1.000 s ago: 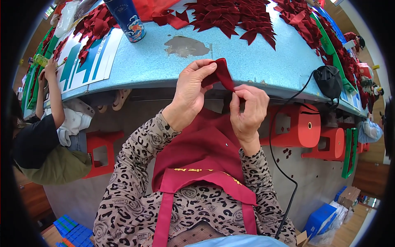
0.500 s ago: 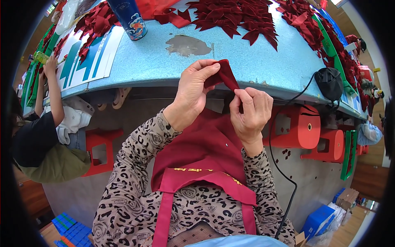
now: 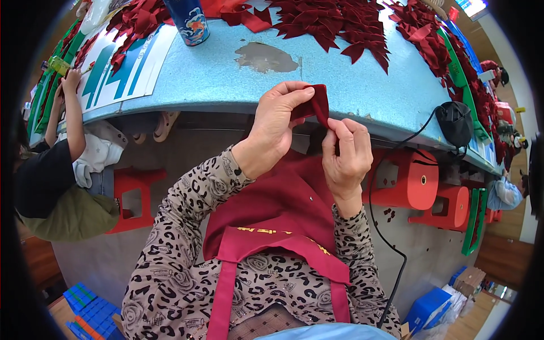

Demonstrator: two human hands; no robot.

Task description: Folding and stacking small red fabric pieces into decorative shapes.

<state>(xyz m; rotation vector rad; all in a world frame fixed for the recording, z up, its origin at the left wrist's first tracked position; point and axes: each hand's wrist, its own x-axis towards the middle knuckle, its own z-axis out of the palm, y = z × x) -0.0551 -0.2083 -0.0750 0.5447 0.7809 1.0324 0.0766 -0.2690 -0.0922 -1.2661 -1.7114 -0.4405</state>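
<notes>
A dark red velvet ribbon piece (image 3: 321, 105) is stretched between my hands, just in front of the table's near edge. My left hand (image 3: 276, 116) pinches its upper end between thumb and fingers, with the thumb on top. The lower end is gripped by the fingertips of my right hand (image 3: 347, 148), and the ribbon narrows and folds there. Beyond my hands, on the pale blue table (image 3: 215, 79), lies a broad heap of dark red velvet bows (image 3: 334, 25).
A dark blue cup (image 3: 190, 22) stands toward the back left. A black pouch (image 3: 454, 123) with a cable hangs at the right table edge. Red stools (image 3: 411, 181) stand below it. Another person's hand (image 3: 71, 82) is at the left, near a printed sheet (image 3: 139, 85).
My left hand has shifted slightly right with the ribbon's upper end. The ribbon now hangs more upright, its lower end still pinched in my right hand. The whole view has shifted a little.
</notes>
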